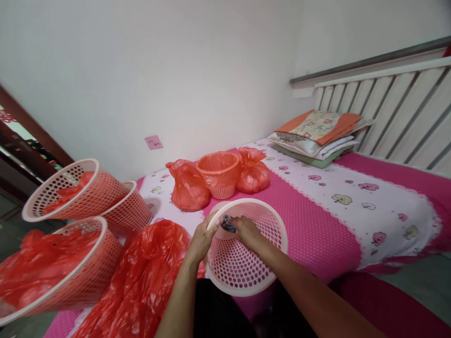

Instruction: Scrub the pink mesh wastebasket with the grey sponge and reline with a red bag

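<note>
A pale pink plastic basket with a perforated wall lies tipped in front of me, its mouth towards me. My left hand grips its rim on the left side, fingers on the outside and thumb near the edge. Inside the mouth, my right hand is closed on a dark grey crumpled cloth, which presses against the inner wall near the left rim. Part of the right fingers is hidden behind the hand. Just left of the basket is a heap of red plastic bags.
Several pink baskets with red bags inside stand at the left. Against the wall are a small basket lined with a red bag and two tied red bags. Folded bedding lies by the white headboard.
</note>
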{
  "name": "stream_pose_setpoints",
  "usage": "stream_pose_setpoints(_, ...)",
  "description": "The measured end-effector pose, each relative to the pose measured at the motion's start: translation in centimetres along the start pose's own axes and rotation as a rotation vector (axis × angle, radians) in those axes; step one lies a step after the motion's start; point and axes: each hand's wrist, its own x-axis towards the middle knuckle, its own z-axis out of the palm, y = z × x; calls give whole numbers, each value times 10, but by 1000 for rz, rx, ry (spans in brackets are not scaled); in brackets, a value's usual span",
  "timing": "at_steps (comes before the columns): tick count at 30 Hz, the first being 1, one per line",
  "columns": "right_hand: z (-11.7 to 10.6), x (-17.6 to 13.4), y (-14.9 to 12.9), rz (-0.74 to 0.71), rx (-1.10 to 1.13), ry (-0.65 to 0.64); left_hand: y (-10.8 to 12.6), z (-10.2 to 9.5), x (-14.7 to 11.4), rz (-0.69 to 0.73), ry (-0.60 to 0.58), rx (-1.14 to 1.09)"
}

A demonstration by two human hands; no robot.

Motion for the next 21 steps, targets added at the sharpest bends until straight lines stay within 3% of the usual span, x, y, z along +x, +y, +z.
stream_pose_setpoints(6,41,33,0,40,-135,-175,5,3,-1,7,25,53)
stream_pose_setpoints(12,68,28,2,106,-209,-287,-1,4,-7,23,22,57)
stream_pose_setpoints(21,78,17,5,130,-192,-318,-6,7,-10,34,17,54)
